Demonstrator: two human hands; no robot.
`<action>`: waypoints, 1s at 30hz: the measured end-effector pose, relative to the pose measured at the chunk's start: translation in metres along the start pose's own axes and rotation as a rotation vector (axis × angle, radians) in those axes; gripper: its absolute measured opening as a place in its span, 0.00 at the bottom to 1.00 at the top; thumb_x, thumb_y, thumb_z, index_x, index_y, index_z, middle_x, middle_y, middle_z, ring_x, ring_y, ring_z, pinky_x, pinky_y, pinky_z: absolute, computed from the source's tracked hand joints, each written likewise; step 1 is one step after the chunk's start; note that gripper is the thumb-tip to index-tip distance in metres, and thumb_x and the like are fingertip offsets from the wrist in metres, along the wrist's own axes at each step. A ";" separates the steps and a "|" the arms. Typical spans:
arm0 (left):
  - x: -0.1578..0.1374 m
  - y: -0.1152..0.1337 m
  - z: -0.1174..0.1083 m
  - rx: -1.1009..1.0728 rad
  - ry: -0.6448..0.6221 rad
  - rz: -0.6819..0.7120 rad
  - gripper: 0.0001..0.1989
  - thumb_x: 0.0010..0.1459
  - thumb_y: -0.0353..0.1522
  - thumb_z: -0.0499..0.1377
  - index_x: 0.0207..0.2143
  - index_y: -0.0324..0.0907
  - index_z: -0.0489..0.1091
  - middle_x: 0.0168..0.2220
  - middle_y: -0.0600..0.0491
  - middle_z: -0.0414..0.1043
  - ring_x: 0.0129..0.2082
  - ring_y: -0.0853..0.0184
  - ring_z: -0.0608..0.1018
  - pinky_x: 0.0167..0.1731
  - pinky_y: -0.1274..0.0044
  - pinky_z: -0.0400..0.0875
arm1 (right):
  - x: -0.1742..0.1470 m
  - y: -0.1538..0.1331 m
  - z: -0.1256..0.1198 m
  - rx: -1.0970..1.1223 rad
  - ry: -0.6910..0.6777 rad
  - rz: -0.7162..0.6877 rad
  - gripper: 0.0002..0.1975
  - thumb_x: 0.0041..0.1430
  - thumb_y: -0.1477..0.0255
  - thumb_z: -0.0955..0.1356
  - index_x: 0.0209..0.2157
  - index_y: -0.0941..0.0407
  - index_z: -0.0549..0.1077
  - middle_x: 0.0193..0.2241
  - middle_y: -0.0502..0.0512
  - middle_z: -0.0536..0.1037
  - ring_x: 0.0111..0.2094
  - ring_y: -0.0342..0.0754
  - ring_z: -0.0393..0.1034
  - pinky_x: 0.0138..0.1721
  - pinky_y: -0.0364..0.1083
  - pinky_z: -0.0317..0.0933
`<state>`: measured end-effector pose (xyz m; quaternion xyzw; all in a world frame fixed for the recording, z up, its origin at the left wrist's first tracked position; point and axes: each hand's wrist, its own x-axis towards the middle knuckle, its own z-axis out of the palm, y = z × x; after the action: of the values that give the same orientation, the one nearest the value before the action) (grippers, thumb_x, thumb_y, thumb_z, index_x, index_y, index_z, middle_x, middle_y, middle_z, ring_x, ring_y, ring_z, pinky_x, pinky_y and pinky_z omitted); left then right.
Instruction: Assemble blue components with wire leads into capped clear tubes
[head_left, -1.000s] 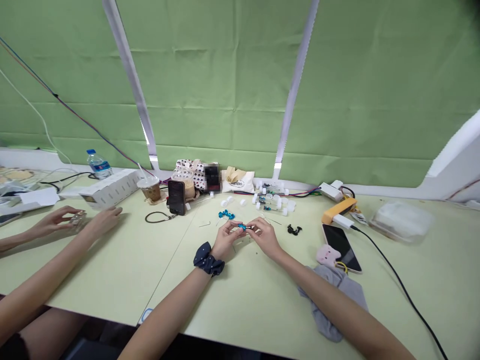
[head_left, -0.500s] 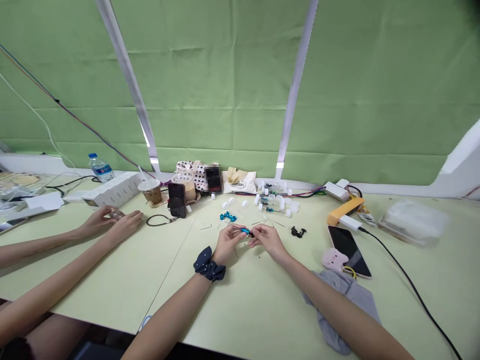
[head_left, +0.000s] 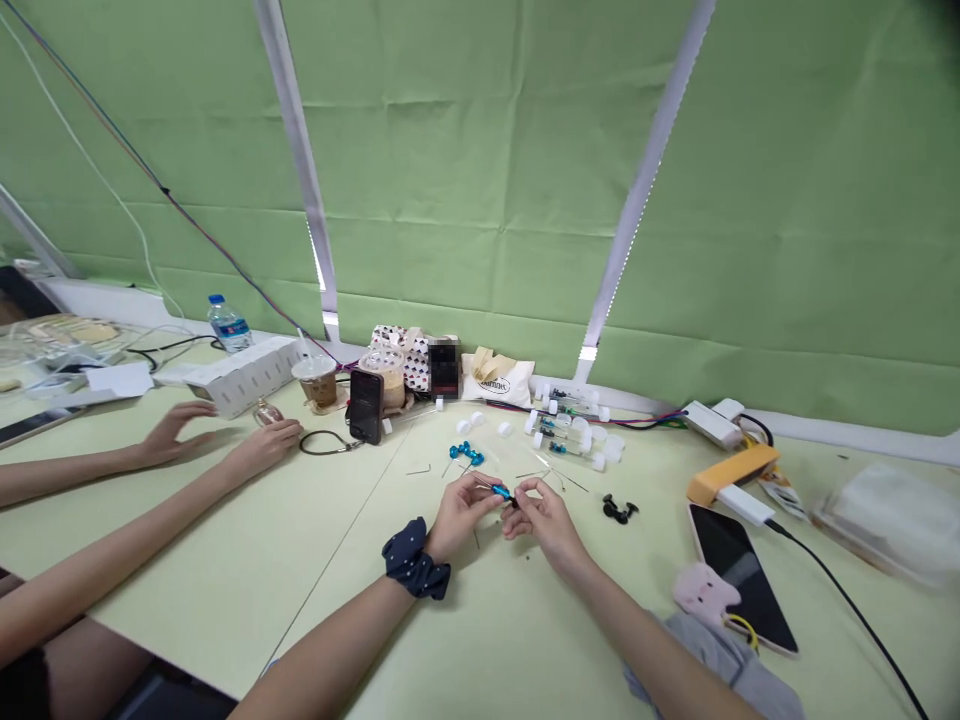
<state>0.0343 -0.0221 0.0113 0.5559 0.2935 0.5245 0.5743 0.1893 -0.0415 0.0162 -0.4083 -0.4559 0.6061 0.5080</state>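
Between my two hands is a small shiny blue piece with a black end (head_left: 502, 491); its exact kind is too small to make out. My left hand (head_left: 463, 515), with a dark dotted scrunchie (head_left: 414, 560) at the wrist, pinches the blue side. Fingertips of my right hand (head_left: 546, 520) close on the black end. Just beyond my hands lie several blue metallic parts (head_left: 466, 454) and thin metal hex keys (head_left: 551, 475). To the right sits a group of black parts (head_left: 619, 509).
Clear tubes with white caps (head_left: 566, 440) lie at the back. A phone (head_left: 742, 575), grey cloth (head_left: 712, 660) and yellow block (head_left: 733, 472) stand right. At left, another person's hands (head_left: 262, 450) hold a small clear object near a white box (head_left: 244, 375) and iced drink (head_left: 315, 380).
The view has turned and tilted slightly. My hands still hold the blue and black piece together. The other person's left hand has moved off the small clear object.
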 end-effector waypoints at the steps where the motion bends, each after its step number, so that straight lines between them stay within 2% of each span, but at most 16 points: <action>1: 0.000 0.001 0.000 -0.006 -0.002 -0.010 0.12 0.46 0.34 0.64 0.34 0.39 0.71 0.36 0.46 0.73 0.35 0.63 0.76 0.38 0.71 0.69 | -0.001 -0.001 0.001 0.008 0.005 0.013 0.20 0.47 0.54 0.68 0.31 0.55 0.60 0.19 0.49 0.74 0.19 0.46 0.71 0.21 0.45 0.66; 8: 0.003 0.001 -0.004 -0.041 0.019 -0.023 0.12 0.47 0.33 0.64 0.35 0.38 0.71 0.37 0.47 0.73 0.33 0.65 0.76 0.36 0.74 0.69 | -0.002 -0.003 0.004 0.038 -0.040 0.025 0.24 0.40 0.60 0.73 0.33 0.55 0.60 0.22 0.51 0.76 0.25 0.48 0.74 0.28 0.45 0.68; 14: 0.004 0.009 -0.004 0.016 0.051 -0.026 0.13 0.48 0.35 0.63 0.35 0.37 0.70 0.35 0.47 0.73 0.34 0.65 0.76 0.38 0.72 0.70 | 0.006 0.002 0.005 0.007 -0.063 0.077 0.20 0.50 0.55 0.66 0.29 0.58 0.63 0.20 0.51 0.73 0.15 0.42 0.68 0.17 0.41 0.61; 19: 0.004 0.009 -0.004 0.095 0.046 -0.019 0.12 0.48 0.35 0.63 0.35 0.39 0.71 0.34 0.47 0.73 0.34 0.65 0.75 0.38 0.71 0.70 | 0.012 0.005 0.000 0.016 0.005 0.026 0.20 0.48 0.55 0.68 0.26 0.61 0.67 0.19 0.48 0.68 0.15 0.38 0.63 0.16 0.39 0.60; 25: 0.005 0.008 -0.002 0.184 0.046 0.005 0.10 0.49 0.34 0.62 0.35 0.39 0.72 0.36 0.47 0.73 0.36 0.64 0.75 0.39 0.70 0.70 | 0.015 0.006 -0.002 0.033 0.005 0.040 0.19 0.52 0.54 0.65 0.30 0.57 0.62 0.16 0.45 0.68 0.09 0.36 0.57 0.10 0.37 0.49; 30: 0.006 0.008 -0.005 0.229 0.095 0.044 0.11 0.50 0.33 0.61 0.36 0.39 0.71 0.36 0.47 0.74 0.36 0.63 0.75 0.40 0.69 0.69 | 0.013 0.001 0.000 0.104 -0.090 -0.010 0.19 0.46 0.61 0.71 0.33 0.56 0.62 0.20 0.44 0.69 0.13 0.36 0.60 0.15 0.38 0.55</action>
<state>0.0291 -0.0165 0.0189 0.5988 0.3661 0.5259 0.4806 0.1872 -0.0285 0.0152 -0.3514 -0.4479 0.6444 0.5105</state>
